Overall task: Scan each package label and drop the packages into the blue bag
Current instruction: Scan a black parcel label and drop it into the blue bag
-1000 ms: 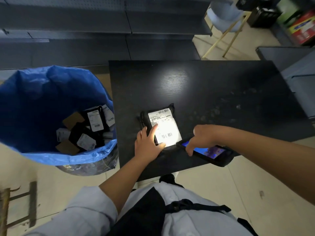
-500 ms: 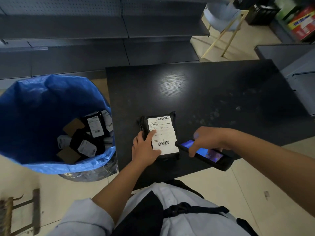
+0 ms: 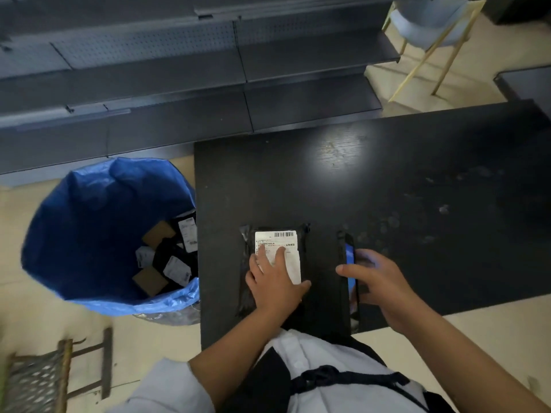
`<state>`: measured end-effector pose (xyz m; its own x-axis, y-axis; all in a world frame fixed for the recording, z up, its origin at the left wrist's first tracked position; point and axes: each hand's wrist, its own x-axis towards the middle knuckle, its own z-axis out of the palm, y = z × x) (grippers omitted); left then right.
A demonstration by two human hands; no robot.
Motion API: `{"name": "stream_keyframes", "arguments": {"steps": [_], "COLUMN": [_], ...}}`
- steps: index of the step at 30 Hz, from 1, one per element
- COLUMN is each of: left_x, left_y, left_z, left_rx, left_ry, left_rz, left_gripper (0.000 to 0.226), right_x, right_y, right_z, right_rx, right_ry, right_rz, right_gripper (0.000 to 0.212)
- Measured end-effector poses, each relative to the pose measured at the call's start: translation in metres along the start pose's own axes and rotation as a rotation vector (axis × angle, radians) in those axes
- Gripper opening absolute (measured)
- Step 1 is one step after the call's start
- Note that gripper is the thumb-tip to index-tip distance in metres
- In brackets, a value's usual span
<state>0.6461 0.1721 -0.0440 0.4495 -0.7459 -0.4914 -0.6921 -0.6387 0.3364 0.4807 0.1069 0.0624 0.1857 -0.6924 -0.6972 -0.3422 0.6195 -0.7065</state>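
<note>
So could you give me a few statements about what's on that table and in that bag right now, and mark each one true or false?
1. The left hand lies flat on the package on the black table. True.
2. The blue bag is empty. False: it already holds several packages.
3. The right hand holds the scanner. True.
4. The package's white label faces down. False: it faces up, its barcode visible.
5. The blue bag stands to the right of the table. False: it stands to the left.
</note>
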Motion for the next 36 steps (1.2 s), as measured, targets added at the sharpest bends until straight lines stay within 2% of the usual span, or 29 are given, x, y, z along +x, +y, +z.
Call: {"name": "stream_keyframes", "arguments": {"steps": [6,10,14,16,19,22,25,27,30,32,36], "left_x": [-0.002,-0.003,-0.002,0.002,0.015,0.024,0.022,0.011,-0.017,-0.035,-0.066], "left_y": [0.009,-0.011,-0.041,-0.061,-0.091,-0.110,-0.113,-0.099,-0.062,-0.037,0.013], "left_z": [0.009,-0.002,-0.039,-0.069,-0.121,-0.159,-0.163,-0.149,-0.106,-0.071,-0.022], "left_rx": [0.007,-0.104,-0.194,-0.242,-0.230,-0.175,-0.220,-0.394,-0.626,-0.628,-0.642], "left_ry": [0.066,0.070,0.175,0.262,0.395,0.460,0.484,0.441,0.269,0.168,-0.068], "left_rz": [-0.211,-0.384,-0.509,-0.526,-0.531,-0.578,-0.528,-0.443,-0.382,-0.312,-0.182], "left_gripper": [0.109,0.108,0.102,0.099,0.098,0.096,0.077,0.063,0.038,0.027,0.023], "right_x": [0.033,0.047,0.059,0.062,0.062,0.061,0.061,0.058,0.056,0.053,0.047], "right_y": [-0.004,-0.016,-0.025,-0.029,-0.032,-0.026,-0.016,-0.010,0.000,0.006,0.016], "right_z": [-0.025,-0.030,-0.021,-0.015,-0.011,-0.013,-0.019,-0.023,-0.033,-0.042,-0.064], "right_rx": [0.004,-0.007,-0.051,-0.057,-0.033,-0.043,-0.061,-0.069,-0.067,-0.073,-0.053], "right_ry": [-0.122,-0.239,-0.337,-0.376,-0.420,-0.456,-0.493,-0.510,-0.524,-0.522,-0.467], "right_rz": [0.018,0.036,0.031,0.011,-0.016,-0.030,-0.023,-0.014,0.002,0.022,0.005], "right_gripper": [0.054,0.046,0.057,0.059,0.051,0.049,0.053,0.055,0.054,0.051,0.043]}}
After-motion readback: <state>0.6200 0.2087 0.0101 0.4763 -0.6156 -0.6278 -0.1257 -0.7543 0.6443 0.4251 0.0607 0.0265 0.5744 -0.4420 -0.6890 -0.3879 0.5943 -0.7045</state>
